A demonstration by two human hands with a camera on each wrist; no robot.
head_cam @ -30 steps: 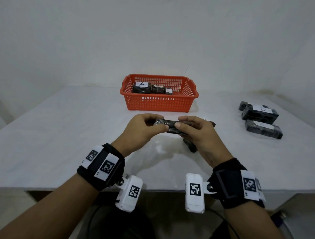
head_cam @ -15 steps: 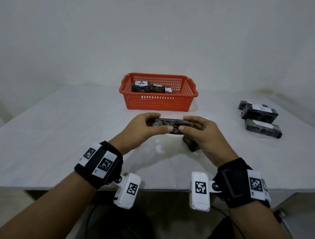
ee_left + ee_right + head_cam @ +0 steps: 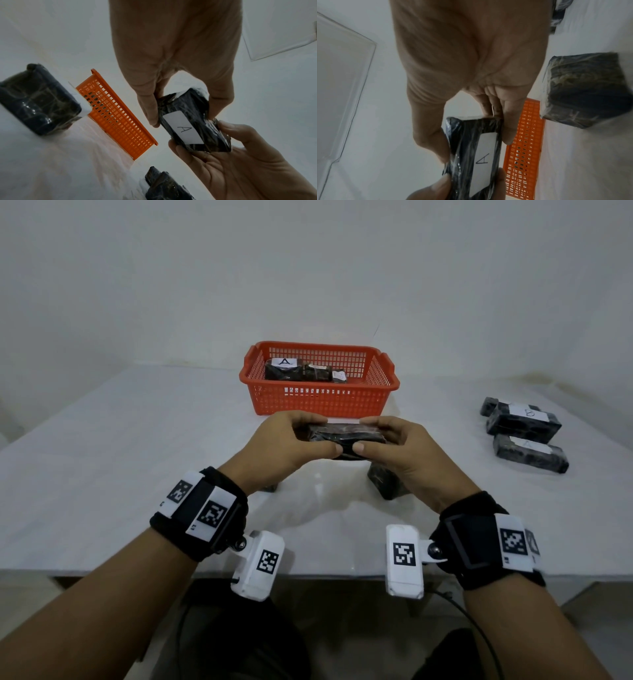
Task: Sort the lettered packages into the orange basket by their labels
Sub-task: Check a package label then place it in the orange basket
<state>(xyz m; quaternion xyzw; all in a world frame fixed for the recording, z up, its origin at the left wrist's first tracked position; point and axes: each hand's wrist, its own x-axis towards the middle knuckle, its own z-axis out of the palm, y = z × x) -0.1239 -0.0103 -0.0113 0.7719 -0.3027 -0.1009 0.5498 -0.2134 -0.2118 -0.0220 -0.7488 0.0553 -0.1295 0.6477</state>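
Package (image 3: 346,436) between both hands' fingers (image 3: 337,447)

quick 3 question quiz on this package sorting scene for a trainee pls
1. True or false: the held package is gripped by the left hand alone.
2. Which letter is on its white label? a) A b) B c) D
3. Fill in: the orange basket already holds a package labelled ___.

Key: 1 false, the right hand grips the other end. 2 a. 3 A, seen in the head view on the package in the basket.
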